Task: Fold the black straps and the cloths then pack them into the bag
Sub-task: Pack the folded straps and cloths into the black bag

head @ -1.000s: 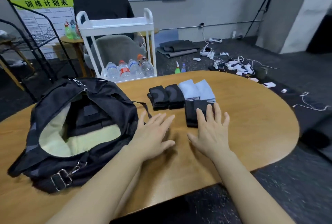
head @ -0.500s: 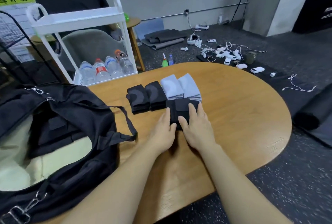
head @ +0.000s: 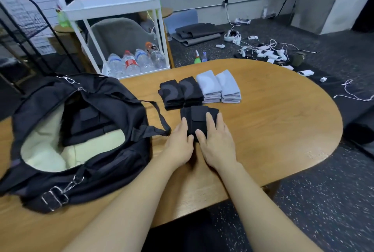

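A folded bundle of black straps (head: 197,116) lies on the wooden table (head: 273,120), just in front of me. My left hand (head: 180,144) rests against its left side, with the fingers straight. My right hand (head: 217,142) lies on its top right, fingers flat and thumb at the near edge. Behind the bundle stand two folded black cloths (head: 180,94) and two folded pale blue cloths (head: 219,88) in a row. The black bag (head: 121,98) sits open at the left, showing cream lining and dark items inside.
The bag's strap (head: 159,116) trails toward the bundle. A white cart (head: 113,5) with water bottles stands past the table's far edge, and a person is behind it. A black wire rack (head: 30,35) is at the far left. Cables and chargers (head: 269,51) litter the floor at the right.
Both hands have left the bare tabletop, moved forward and closed in around the strap bundle. My view has shifted, so the bag now shows further left.
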Demonstrator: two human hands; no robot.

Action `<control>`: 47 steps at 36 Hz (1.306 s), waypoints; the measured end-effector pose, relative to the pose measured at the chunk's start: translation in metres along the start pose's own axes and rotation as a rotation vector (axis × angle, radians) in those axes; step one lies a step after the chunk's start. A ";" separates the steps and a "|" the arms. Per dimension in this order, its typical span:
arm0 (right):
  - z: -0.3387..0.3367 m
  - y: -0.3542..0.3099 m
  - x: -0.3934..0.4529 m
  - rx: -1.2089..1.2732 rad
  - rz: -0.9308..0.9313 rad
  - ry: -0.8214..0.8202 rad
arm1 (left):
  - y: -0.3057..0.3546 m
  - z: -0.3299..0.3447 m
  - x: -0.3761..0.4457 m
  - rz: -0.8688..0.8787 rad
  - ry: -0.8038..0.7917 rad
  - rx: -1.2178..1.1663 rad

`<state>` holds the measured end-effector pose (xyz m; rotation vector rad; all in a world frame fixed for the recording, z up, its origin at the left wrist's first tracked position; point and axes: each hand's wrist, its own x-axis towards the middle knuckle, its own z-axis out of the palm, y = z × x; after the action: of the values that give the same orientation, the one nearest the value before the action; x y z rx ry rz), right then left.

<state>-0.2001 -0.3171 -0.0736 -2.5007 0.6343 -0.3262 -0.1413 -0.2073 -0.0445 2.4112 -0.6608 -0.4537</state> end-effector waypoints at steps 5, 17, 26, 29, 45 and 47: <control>0.008 -0.014 -0.024 0.011 -0.025 -0.004 | -0.011 -0.007 -0.028 -0.022 0.004 -0.017; 0.014 -0.038 -0.058 0.044 -0.082 -0.078 | -0.020 -0.024 -0.076 -0.081 0.059 0.044; -0.003 -0.051 -0.050 -0.006 0.148 0.067 | -0.019 -0.031 -0.077 -0.110 0.241 -0.001; -0.005 -0.055 -0.045 0.019 0.206 0.050 | -0.020 -0.029 -0.073 -0.110 0.310 -0.042; -0.011 -0.053 -0.036 0.334 0.342 0.100 | -0.012 -0.033 -0.065 -0.214 0.520 -0.502; -0.012 -0.052 -0.037 0.371 0.342 0.127 | -0.011 -0.034 -0.065 -0.230 0.488 -0.544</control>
<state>-0.2170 -0.2651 -0.0391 -1.9908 0.9422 -0.4307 -0.1749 -0.1482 -0.0148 1.9621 -0.0310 -0.0974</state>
